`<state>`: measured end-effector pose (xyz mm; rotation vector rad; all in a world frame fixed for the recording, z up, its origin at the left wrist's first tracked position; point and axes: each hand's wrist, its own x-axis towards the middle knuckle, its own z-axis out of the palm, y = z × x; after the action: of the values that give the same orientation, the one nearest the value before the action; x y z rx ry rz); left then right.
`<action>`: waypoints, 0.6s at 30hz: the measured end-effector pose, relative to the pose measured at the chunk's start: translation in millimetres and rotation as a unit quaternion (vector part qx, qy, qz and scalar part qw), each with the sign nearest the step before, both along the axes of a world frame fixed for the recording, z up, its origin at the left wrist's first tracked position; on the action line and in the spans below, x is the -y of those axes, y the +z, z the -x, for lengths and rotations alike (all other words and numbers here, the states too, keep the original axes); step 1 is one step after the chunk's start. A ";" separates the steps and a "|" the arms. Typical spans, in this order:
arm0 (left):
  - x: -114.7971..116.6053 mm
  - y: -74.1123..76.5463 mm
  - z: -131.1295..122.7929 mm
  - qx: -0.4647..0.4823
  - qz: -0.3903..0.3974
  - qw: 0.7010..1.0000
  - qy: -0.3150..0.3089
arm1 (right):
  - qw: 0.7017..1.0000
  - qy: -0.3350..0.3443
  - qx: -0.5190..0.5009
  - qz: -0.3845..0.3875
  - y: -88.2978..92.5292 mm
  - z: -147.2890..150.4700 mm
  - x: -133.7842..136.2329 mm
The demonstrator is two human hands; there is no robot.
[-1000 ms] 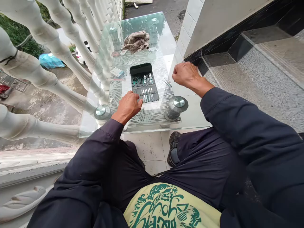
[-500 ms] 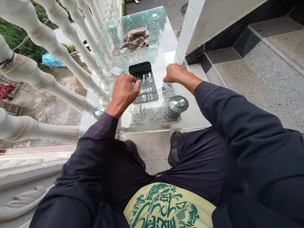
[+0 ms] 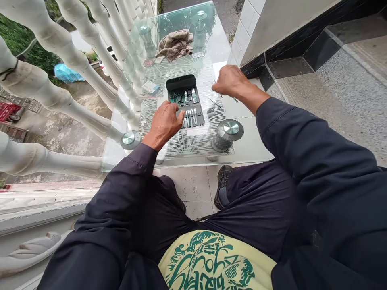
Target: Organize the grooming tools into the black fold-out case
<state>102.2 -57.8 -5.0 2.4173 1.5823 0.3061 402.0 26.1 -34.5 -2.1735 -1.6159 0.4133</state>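
Observation:
A black case (image 3: 198,109) lies unfolded on the glass table, with small scissors, clippers and several slim metal tools in its slots. My left hand (image 3: 165,123) hovers at the case's lower left edge, thumb and index finger apart, holding nothing. Over the right side of the table is my right hand (image 3: 231,81), raised and closed, its fingertips pinched together; what they hold, if anything, is too small to name. A thin dark tool (image 3: 215,103) lies on the glass below that hand, beside a small grey object (image 3: 211,110).
A crumpled brown cloth (image 3: 175,45) sits toward the table's far end. A small white and blue box (image 3: 150,87) is left of the case. Round metal-capped table supports (image 3: 231,127) show through the glass. White balusters stand at left, stone steps (image 3: 338,88) at right.
My right hand has lifted slightly up and to the right, uncovering the thin tool on the glass. My left hand has shifted a little right and down against the case.

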 end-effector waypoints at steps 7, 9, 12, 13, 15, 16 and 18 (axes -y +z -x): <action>1.1 -10.8 3.4 0.011 0.001 0.999 -0.042 | 0.943 0.041 -0.331 -0.015 -5.9 37.4 16.1; 1.5 -11.3 3.5 0.013 0.002 0.999 -0.041 | 0.935 0.025 -0.353 -0.014 -16.0 48.2 17.6; 0.3 -12.2 4.3 0.016 0.006 0.999 -0.036 | 0.926 0.001 -0.377 -0.030 -27.2 57.4 18.2; -0.2 -12.8 4.5 0.019 0.007 0.999 -0.034 | 0.924 -0.004 -0.381 -0.032 -29.3 59.3 18.3; -0.3 -14.3 4.5 0.021 0.008 0.999 -0.033 | 0.923 -0.011 -0.383 -0.027 -30.9 62.2 18.5; 0.3 -15.1 4.2 0.019 0.010 0.999 -0.036 | 0.924 -0.013 -0.381 -0.021 -30.8 63.3 18.8; 3.2 -16.3 2.7 0.014 0.018 0.999 -0.046 | 0.929 -0.013 -0.371 -0.007 -29.2 64.3 19.2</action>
<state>99.5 -61.0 -21.3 2.4372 1.4476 0.2909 337.7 6.9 -63.7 -1.6976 -1.1437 1.0548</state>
